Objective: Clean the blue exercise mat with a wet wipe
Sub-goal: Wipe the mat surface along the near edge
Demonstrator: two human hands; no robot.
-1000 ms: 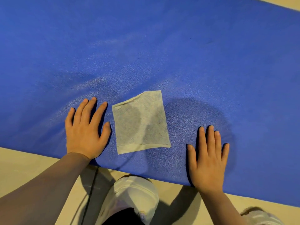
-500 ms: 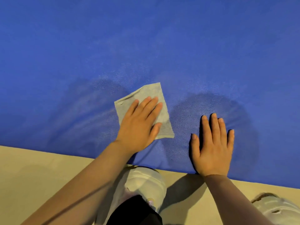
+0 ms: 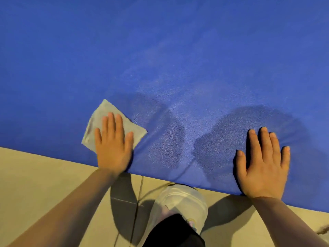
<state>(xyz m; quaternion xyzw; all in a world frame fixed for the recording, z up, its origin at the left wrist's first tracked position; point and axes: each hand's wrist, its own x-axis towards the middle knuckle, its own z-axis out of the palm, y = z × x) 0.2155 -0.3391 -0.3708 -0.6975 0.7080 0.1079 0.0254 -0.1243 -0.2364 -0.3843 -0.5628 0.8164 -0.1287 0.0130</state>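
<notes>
Mat (image 3: 178,50) ahead open — right hand (image 3: 261,166) blocks right.

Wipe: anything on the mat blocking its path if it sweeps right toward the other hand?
Nothing visible lies between them. The left hand presses the wipe flat near the mat front edge. The stretch to its right shows only bare mat with darker patches. The first thing in that direction is the right hand, resting flat on the mat.

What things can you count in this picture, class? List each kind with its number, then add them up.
Mat: 1
Wipe: 1
Hands: 2, left hand and right hand
Shoes: 2, white shoe and shoe edge
Total: 6
</notes>
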